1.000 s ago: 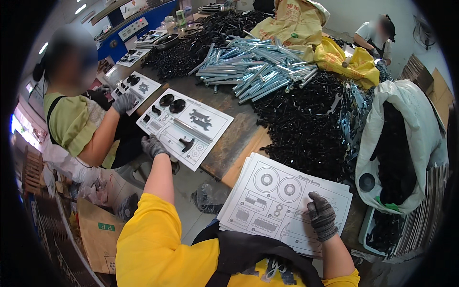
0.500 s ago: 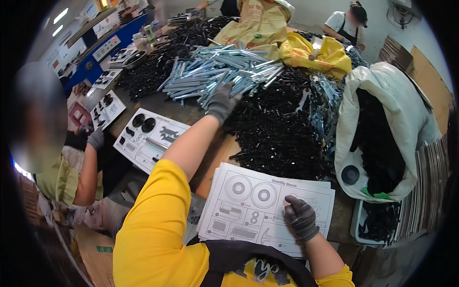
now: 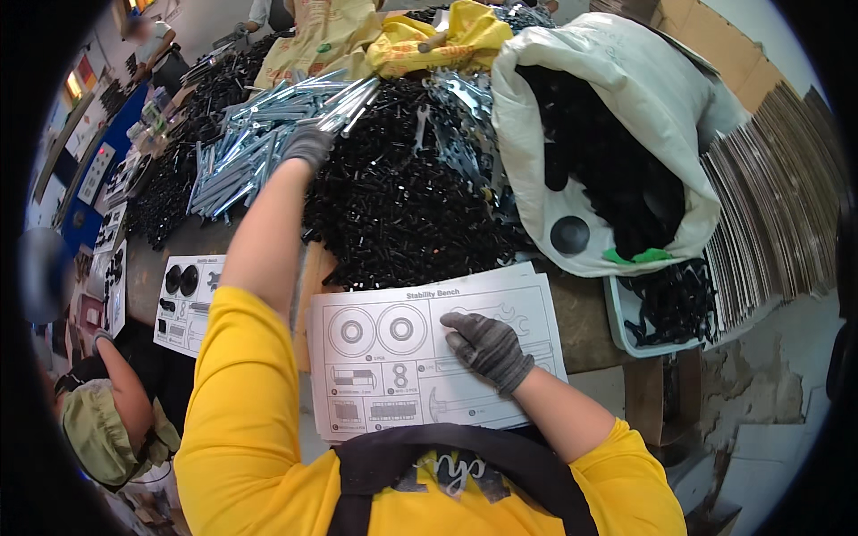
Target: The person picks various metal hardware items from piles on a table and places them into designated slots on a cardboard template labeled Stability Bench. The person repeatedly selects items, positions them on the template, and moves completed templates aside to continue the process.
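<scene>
My left hand [image 3: 308, 146], in a grey knit glove, reaches to the right side of a pile of shiny metal tubes [image 3: 234, 165]. Its fingertips are hidden among the tubes, so whether it grips one does not show. My right hand [image 3: 490, 351], gloved the same way, lies over a stack of printed sheets [image 3: 357, 304] at the near table edge. Its fingers are partly stretched out with the thumb apart, and nothing shows in them. The top sheet bears line drawings of discs, wrenches and small hardware.
A heap of black bolts [image 3: 402, 223] lies beyond the sheets. Flat wrenches [image 3: 460, 121] lie behind it. An open white sack [image 3: 527, 179] of black parts stands right, above a pale tray [image 3: 617, 313]. Cardboard sheets [image 3: 769, 205] stack far right. A co-worker [image 3: 112, 402] sits left.
The view has turned right, so the scene sits farther left. My left hand has moved rightward across the tube pile. My right hand has shifted slightly left over the sheet.
</scene>
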Available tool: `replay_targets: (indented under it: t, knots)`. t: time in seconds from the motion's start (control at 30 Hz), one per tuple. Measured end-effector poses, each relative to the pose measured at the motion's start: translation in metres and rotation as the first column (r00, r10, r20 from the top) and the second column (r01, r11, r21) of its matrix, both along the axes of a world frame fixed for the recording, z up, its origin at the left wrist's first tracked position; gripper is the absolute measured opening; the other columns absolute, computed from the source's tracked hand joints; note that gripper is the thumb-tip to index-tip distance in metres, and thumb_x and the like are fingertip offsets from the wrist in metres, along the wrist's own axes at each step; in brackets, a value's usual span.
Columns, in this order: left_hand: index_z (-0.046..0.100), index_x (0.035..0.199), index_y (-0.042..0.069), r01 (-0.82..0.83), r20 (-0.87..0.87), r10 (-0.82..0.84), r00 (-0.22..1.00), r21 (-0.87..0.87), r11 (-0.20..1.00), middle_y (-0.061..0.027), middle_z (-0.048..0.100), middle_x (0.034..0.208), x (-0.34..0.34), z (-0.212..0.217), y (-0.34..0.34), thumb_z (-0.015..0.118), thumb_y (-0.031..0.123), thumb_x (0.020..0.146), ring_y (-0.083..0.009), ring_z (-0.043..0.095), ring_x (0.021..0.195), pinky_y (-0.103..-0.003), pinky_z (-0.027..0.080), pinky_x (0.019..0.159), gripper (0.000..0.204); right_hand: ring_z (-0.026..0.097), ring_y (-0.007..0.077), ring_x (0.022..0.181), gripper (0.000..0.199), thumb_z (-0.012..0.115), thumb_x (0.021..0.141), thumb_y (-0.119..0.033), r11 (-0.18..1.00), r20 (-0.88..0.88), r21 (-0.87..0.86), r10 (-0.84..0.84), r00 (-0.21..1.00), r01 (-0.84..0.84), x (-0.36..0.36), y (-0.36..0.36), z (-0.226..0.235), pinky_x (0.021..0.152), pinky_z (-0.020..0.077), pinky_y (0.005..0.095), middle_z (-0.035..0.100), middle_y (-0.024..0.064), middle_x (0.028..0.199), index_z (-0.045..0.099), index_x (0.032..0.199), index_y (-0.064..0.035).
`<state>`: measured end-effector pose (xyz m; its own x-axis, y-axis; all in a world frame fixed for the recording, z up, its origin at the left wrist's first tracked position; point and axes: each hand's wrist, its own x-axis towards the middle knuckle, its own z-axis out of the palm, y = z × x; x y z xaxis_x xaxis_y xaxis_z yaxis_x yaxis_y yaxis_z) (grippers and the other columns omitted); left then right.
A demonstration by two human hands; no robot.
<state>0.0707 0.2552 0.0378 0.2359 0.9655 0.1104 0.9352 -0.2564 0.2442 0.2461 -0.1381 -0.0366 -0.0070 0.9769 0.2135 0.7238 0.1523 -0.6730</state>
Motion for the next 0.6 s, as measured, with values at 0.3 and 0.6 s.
replay_targets:
  t: [0.3,0.6]
  knots:
    - [0.052,0.094,0.009,0.63,0.9,0.436,-0.002,-0.337,0.7,0.0029,0.056,0.071,-0.091,-0.036,-0.161,0.056,0.027,0.085,-0.0037,0.049,0.054,-0.015,0.041,0.044,0.02,0.057,0.0263,0.082,0.024,0.051,0.078,-0.006,0.944,0.313,0.198,-0.317,0.895,0.265,0.115,0.017,0.012,0.074,0.0467,0.0319,0.058,0.0095,0.097,0.055,0.102,-0.0095]
    - [0.053,0.107,0.0,0.644,0.806,0.208,0.554,-0.573,0.507,0.0008,0.046,0.065,-0.041,-0.021,-0.298,0.056,0.035,0.079,-0.0078,0.043,0.052,-0.02,0.038,0.049,0.045,0.055,0.0242,0.101,0.044,0.048,0.082,-0.018,0.731,0.961,-0.182,-0.011,0.278,0.658,0.217,0.066,0.077,0.08,0.0456,0.0369,0.049,0.0099,0.121,0.042,0.125,-0.0111]
